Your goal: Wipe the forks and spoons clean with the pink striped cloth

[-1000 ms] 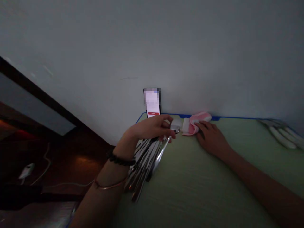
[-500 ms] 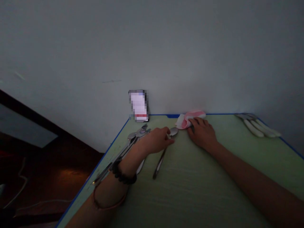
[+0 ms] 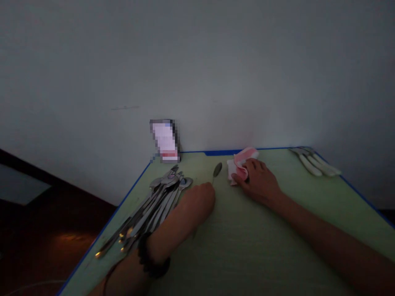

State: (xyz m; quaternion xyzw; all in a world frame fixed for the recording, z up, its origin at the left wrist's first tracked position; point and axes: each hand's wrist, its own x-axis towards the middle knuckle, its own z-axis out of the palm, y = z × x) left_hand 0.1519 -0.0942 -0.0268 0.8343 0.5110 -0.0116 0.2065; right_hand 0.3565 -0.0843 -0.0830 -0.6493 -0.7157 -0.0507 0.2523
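Note:
My left hand [image 3: 199, 201] is closed round the handle of a metal spoon [image 3: 217, 169]. The spoon's bowl sticks out past the fingers, tilted toward the wall, and most of its handle is hidden by the hand. To the right, my right hand [image 3: 259, 181] grips a folded pink and white cloth [image 3: 245, 155], with the thumb on its near side and the fingers over it. Left of my left forearm lies a pile of metal spoons [image 3: 163, 201], their bowls toward the wall. The forearm covers part of this pile.
A phone [image 3: 166, 142] with a blurred screen leans on the wall [image 3: 216, 82] at the table's back left corner. Several white-handled forks [image 3: 314, 162] lie at the back right. The green table [image 3: 262, 246] has a blue edge.
My left hand has drawn nearer to me, and the spoon's bowl has turned and narrowed in view. My right hand has pulled the cloth slightly nearer. The view has shifted right.

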